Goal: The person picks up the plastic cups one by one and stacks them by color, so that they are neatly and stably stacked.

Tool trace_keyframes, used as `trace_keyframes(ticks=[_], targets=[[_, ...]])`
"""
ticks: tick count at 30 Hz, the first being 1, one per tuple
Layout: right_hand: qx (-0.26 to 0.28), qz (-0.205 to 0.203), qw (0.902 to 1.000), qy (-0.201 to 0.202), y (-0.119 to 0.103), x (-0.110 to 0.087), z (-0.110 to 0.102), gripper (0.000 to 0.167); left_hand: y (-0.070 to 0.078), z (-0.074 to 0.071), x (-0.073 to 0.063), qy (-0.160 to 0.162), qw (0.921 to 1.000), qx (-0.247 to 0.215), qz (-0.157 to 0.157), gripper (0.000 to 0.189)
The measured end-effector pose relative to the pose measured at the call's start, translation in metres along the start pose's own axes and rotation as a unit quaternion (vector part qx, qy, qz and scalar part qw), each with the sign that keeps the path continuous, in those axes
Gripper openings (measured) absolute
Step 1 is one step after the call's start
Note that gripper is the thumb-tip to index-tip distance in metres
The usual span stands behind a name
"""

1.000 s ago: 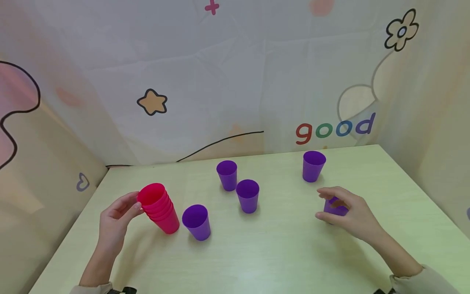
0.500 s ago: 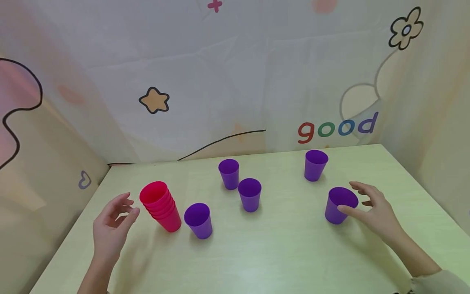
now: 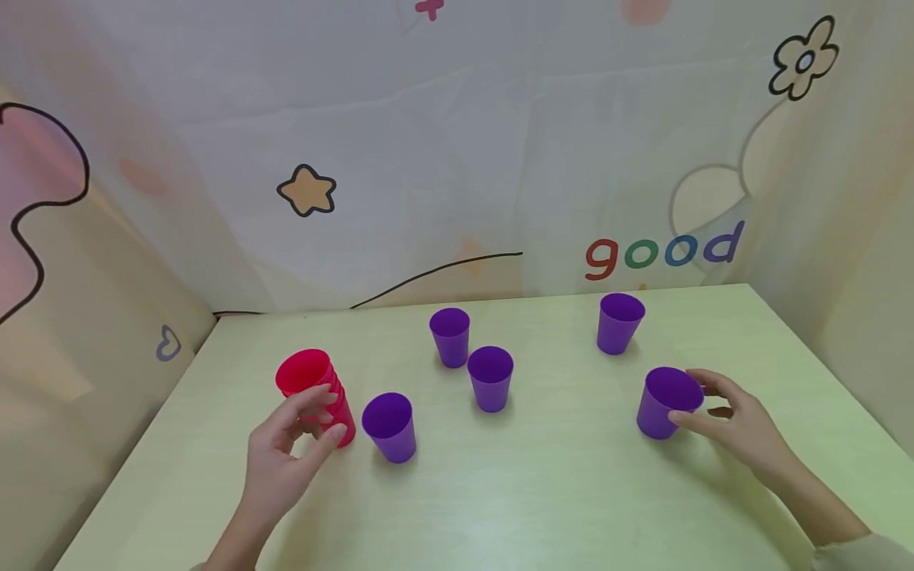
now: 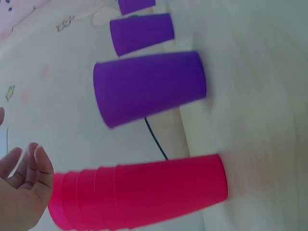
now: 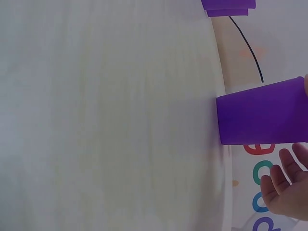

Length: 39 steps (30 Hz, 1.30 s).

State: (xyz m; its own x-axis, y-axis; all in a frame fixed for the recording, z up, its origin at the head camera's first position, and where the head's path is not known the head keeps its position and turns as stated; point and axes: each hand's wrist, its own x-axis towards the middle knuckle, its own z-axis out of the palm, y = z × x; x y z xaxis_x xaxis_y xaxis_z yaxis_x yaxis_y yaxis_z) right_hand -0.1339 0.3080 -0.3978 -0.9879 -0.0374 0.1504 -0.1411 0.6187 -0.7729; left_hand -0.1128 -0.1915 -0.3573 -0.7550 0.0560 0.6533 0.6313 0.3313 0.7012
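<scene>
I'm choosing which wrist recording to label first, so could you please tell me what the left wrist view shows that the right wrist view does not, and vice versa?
Only the left wrist view shows the stack of red cups, with the left hand close to it.

Only the right wrist view shows the right hand, at a purple cup.

Both share purple cups, the pale table, the printed backdrop and its curved black line.

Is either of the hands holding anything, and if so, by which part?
The left hand holds nothing. The right hand flanks one purple cup near its rim, but whether it actually grips cannot be told.
</scene>
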Motion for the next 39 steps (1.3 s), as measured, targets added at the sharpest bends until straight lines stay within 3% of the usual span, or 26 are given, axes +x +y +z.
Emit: trace_keyframes(ticks=[3,6,10,15,23,30,39], targets=[[0.006,0.005,1.0000,-0.001,0.002,-0.001,-0.001,0.061,-0.003,0.012,-0.001,-0.018,0.9972,0.072,-0.009,0.052],[0.010,0.006,0.9999,0.004,0.004,-0.002,-0.002,0.058,-0.005,0.021,-0.002,-0.042,0.9892,0.128,-0.059,0.056],[0.025,-0.001,0.9996,0.012,0.006,-0.002,-0.001,0.054,-0.006,0.029,-0.003,-0.074,0.9743,0.175,-0.121,0.063],[0.048,-0.016,0.9987,0.009,0.007,-0.002,0.001,0.052,-0.007,0.035,-0.002,-0.121,0.9551,0.225,-0.149,0.070],[0.055,-0.028,0.9981,-0.006,0.004,-0.004,0.003,0.048,-0.018,0.039,0.000,-0.149,0.9464,0.220,-0.184,0.070],[0.070,-0.050,0.9962,-0.016,0.003,-0.003,0.005,0.047,-0.018,0.041,0.004,-0.151,0.9442,0.210,-0.204,0.065],[0.079,-0.043,0.9955,-0.029,0.005,-0.003,0.005,0.053,-0.019,0.046,0.007,-0.147,0.9411,0.190,-0.238,0.063]])
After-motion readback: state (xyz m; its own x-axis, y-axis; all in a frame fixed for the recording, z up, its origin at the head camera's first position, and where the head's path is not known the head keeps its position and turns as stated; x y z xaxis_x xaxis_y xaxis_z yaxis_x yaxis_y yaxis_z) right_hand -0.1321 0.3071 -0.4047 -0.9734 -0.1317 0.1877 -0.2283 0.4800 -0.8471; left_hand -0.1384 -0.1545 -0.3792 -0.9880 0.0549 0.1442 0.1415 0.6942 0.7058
